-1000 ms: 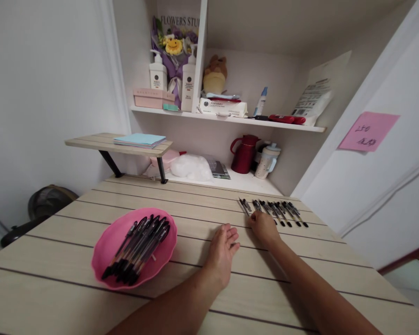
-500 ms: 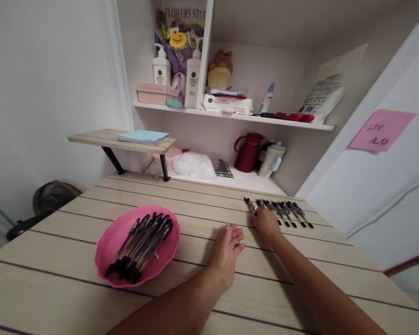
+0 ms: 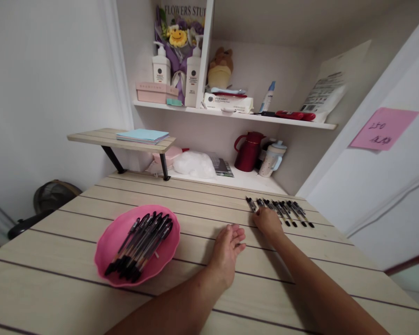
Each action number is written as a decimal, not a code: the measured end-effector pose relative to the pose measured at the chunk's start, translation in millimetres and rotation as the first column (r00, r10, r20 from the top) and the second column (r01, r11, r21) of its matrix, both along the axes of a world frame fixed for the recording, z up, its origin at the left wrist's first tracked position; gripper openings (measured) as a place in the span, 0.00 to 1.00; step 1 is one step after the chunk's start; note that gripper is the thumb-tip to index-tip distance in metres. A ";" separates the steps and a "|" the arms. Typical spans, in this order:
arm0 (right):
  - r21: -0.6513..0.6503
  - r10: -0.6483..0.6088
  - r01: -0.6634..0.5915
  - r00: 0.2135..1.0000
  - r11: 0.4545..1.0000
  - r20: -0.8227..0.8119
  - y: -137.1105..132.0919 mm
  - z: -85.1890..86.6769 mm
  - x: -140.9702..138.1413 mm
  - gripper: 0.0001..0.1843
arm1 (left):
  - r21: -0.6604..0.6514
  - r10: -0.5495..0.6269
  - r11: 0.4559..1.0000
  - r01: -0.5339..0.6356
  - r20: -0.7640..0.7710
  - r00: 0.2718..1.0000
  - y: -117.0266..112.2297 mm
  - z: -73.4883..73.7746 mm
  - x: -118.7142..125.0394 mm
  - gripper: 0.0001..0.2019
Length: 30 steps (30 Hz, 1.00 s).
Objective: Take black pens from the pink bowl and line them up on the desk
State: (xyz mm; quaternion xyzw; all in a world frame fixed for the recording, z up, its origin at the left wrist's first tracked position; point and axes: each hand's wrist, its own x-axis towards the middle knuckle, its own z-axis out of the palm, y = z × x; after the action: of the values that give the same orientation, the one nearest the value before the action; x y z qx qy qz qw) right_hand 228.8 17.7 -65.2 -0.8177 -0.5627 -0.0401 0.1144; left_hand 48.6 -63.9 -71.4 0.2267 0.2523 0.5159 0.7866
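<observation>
My right hand (image 3: pixel 268 220) is closed around the lower part of a black-capped clear pen (image 3: pixel 251 204), at the left end of a row on the table. My fingers hide that end of the pen. Beside it, to the right, several similar pens (image 3: pixel 291 211) lie side by side, slanted the same way. My left hand (image 3: pixel 226 251) rests on its side on the tabletop, open, fingers apart and holding nothing. Left of it stands a pink scalloped bowl (image 3: pixel 106 237) with a bundle of several more black pens (image 3: pixel 143 244) in it.
The wooden table (image 3: pixel 195 216) has dark grooves. A small raised shelf (image 3: pixel 87 136) with blue paper (image 3: pixel 143 135) stands at the back left. Behind the table are a white plastic bag (image 3: pixel 195 165), a red jug (image 3: pixel 248 152) and a light cup (image 3: pixel 272 159).
Almost nothing differs. The view shifts very slightly, and my right hand stays at the leftmost pen of the row. My left hand keeps its place.
</observation>
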 end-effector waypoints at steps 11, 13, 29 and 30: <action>-0.031 -0.025 0.024 1.000 0.999 -0.011 -4.4 3.3 3.1 0.14 | 0.010 0.002 1.000 -0.002 0.007 1.000 -0.9 0.9 0.2 0.23; -0.033 -0.030 0.030 0.999 0.999 -0.011 -4.8 3.8 3.0 0.13 | 0.007 0.001 1.000 -0.001 0.008 1.000 -1.0 1.2 0.1 0.23; -0.045 -0.048 0.049 0.999 0.998 0.025 -7.9 10.0 8.0 0.16 | 0.016 -0.002 1.000 0.002 0.002 1.000 -1.5 0.9 -0.1 0.23; -0.042 -0.058 0.059 0.998 0.997 0.029 -7.6 11.8 10.0 0.16 | 0.015 -0.002 1.000 0.002 0.000 1.000 -1.7 1.0 -0.1 0.23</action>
State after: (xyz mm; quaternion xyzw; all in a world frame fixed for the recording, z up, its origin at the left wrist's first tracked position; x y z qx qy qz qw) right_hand 238.8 10.0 -53.4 -0.8354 -0.5410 -0.0429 0.0878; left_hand 48.5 -65.6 -70.4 0.2328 0.2480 0.5171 0.7855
